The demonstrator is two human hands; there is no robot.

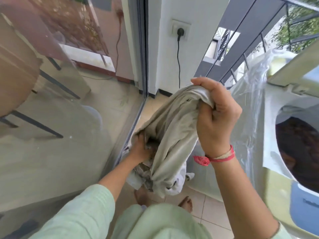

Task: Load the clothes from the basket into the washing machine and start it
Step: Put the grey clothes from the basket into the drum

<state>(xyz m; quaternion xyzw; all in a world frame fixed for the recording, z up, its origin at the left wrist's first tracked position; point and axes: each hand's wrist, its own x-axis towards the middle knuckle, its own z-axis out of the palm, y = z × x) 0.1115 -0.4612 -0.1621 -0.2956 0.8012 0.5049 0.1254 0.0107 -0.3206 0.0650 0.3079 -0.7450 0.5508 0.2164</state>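
A tiled balcony floor [203,209] runs between a glass sliding door [69,118] and a pale green top-loading washing machine [276,185]. The bunched beige soft-cloth garment [172,135] hangs in the air just left of the machine's open drum, where dark clothes [300,152] already lie. The right hand [217,121] clenches its upper end in a fist; the left hand [139,150] is sunk in the lower folds, fingers curled into cloth. It looks light, limp, unbreakable and apt to trail, so gathering both ends with 2 hands suits it. No basket shows.
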